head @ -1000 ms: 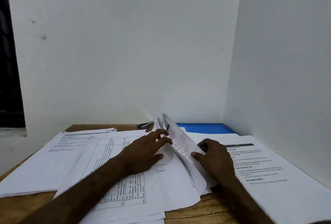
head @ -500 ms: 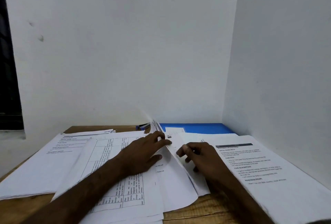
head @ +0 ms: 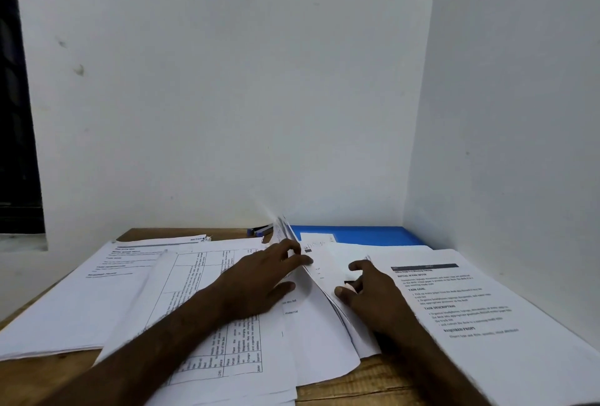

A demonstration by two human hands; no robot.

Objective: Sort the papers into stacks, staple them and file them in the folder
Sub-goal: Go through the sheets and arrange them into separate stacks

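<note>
**Leafing through the middle pile to sort it**

The person's two hands work close together, a little apart, at the centre of the frame, either side of the middle pile [head: 319,334] of loose papers. The left hand [head: 264,280] lies spread on the pile with fairly straight fingers, propping back a fan of raised sheets [head: 283,230] so that they stand tilted and the page beneath can be read. The right hand [head: 376,297] sits on that exposed page with fingers curled and thumb near them. Whether it pinches a sheet or only rests there I cannot tell.

The papers lie in separate groups, which looks like sorting under way. A left stack [head: 81,301] of text pages fills the lower left. A grid sheet [head: 198,305] overlaps it under the left forearm. A right stack [head: 480,314] topped by a headed page runs along the right wall.

The blue folder [head: 373,234] lies flat and shut at the back of the table [head: 373,379], partly under papers, so filing has probably not begun. Just left of it is a small blue and dark thing [head: 259,230], perhaps the stapler, too small to tell.
</note>
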